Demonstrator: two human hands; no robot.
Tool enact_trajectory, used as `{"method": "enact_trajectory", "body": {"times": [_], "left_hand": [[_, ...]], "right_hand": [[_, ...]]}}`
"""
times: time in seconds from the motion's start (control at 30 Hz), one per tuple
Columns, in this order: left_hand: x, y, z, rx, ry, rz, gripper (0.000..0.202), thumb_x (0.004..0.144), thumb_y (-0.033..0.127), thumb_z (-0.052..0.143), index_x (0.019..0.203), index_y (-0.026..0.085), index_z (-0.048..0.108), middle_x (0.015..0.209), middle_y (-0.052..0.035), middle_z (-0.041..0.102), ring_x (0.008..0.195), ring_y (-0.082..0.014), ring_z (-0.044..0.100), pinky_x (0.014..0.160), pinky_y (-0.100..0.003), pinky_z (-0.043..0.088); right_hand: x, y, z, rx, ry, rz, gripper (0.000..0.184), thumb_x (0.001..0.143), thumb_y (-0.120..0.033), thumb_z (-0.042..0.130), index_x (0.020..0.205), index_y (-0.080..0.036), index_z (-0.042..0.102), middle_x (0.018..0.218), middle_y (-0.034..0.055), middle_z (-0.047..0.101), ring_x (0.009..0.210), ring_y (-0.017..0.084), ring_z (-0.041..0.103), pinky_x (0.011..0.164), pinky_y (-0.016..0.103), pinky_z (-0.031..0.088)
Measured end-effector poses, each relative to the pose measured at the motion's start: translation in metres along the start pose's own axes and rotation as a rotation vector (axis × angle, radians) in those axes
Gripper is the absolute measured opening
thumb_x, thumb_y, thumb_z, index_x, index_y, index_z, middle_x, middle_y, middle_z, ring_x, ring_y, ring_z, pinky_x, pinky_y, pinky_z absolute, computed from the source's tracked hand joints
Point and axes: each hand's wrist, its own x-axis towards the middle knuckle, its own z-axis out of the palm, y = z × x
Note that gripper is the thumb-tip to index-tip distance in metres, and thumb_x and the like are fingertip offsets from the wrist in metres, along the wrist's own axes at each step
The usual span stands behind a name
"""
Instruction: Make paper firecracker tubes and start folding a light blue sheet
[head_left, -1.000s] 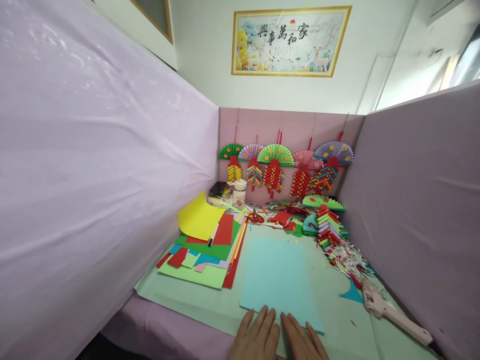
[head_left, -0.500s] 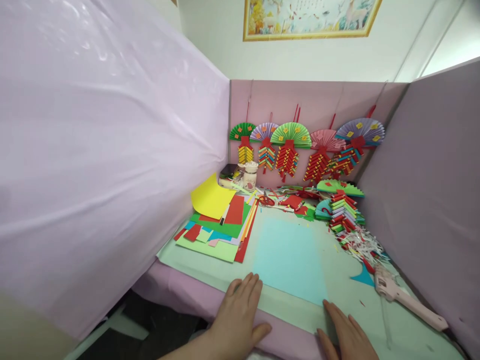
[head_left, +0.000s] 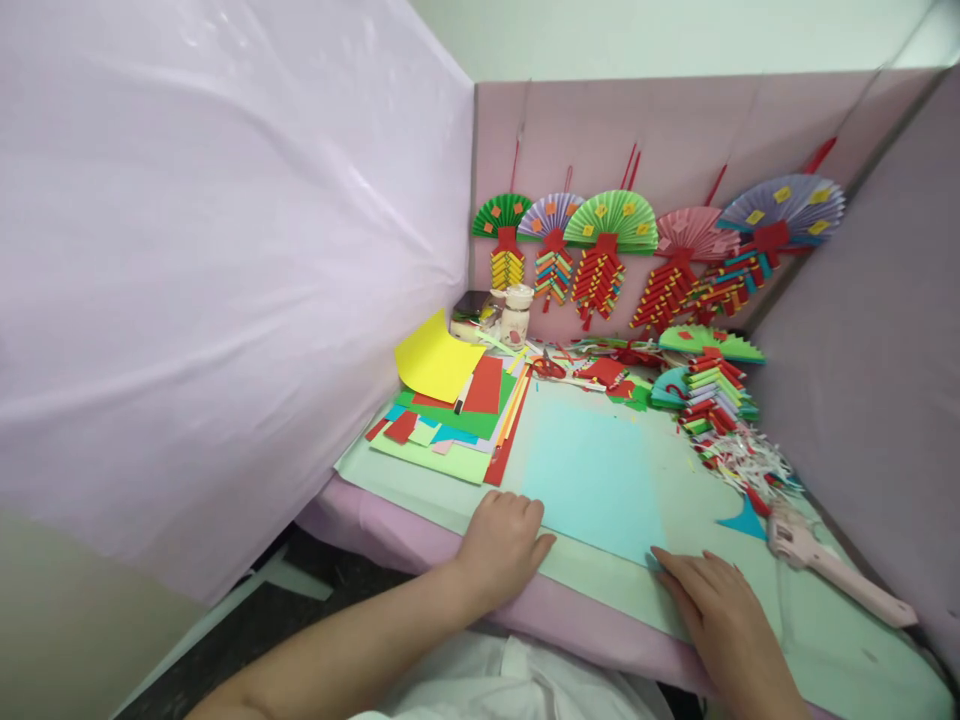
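Observation:
A light blue paper sheet (head_left: 596, 478) lies flat on the pale green mat (head_left: 697, 590) in front of me. My left hand (head_left: 501, 540) rests at the sheet's near left corner, fingers loosely curled and touching the mat beside the paper. My right hand (head_left: 716, 600) lies flat at the sheet's near right corner, fingers stretched toward that corner. Neither hand holds anything.
A pile of coloured paper sheets (head_left: 450, 410) with a curled yellow sheet lies at the left. Paper fan ornaments (head_left: 611, 250) hang on the pink back wall, more lie at the right (head_left: 709, 385). A pink glue gun (head_left: 825, 560) and paper shreds (head_left: 742, 465) sit at the right. Lilac partitions enclose the table.
My hands have moved apart from the sheet's near edge middle to its two near corners. The view has tilted down, and my arms now show.

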Motion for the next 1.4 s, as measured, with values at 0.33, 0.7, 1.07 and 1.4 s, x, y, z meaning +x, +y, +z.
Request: {"method": "enact_trajectory", "body": {"times": [0.33,0.7,1.07,1.4], "left_hand": [[0.042,0.031,0.019,0.076,-0.018,0.298,0.012,0.089,0.025,0.054,0.085,0.016,0.061,0.091,-0.0057,0.056,0.089,-0.0218,0.052,0.071,-0.033,0.042],[0.046,-0.013,-0.013,-0.383,0.532,0.061,0.018,0.094,0.02,0.048,0.094,0.019,0.066,0.085,-0.0046,0.059,0.083,-0.0165,0.054,0.074,-0.03,0.045],[0.04,0.023,-0.006,-1.689,0.403,-0.561,0.032,0.071,0.037,0.075,0.092,0.017,0.062,0.081,0.0001,0.062,0.074,-0.0132,0.061,0.068,-0.027,0.055],[0.011,0.046,0.015,-1.855,-0.131,-0.615,0.025,0.078,0.03,0.069,0.095,0.016,0.057,0.085,-0.0045,0.065,0.076,-0.0146,0.065,0.074,-0.031,0.055]], "right_hand": [[0.02,-0.021,-0.01,0.07,0.038,0.015,0.018,0.095,-0.017,0.042,0.097,-0.017,0.06,0.095,0.0075,0.065,0.09,0.02,0.057,0.092,0.042,0.043],[0.021,-0.041,-0.028,0.199,0.37,0.219,0.029,0.09,-0.022,0.053,0.119,-0.02,0.052,0.114,0.0116,0.059,0.11,0.025,0.054,0.093,0.048,0.045],[0.057,-0.107,-0.037,0.154,0.404,-0.039,0.041,0.082,-0.015,0.067,0.12,-0.022,0.053,0.111,0.0107,0.061,0.105,0.024,0.054,0.095,0.047,0.04],[0.054,-0.087,-0.012,0.049,0.287,0.133,0.015,0.091,-0.017,0.058,0.099,-0.026,0.066,0.09,0.0012,0.069,0.087,0.017,0.057,0.083,0.038,0.029]]}}
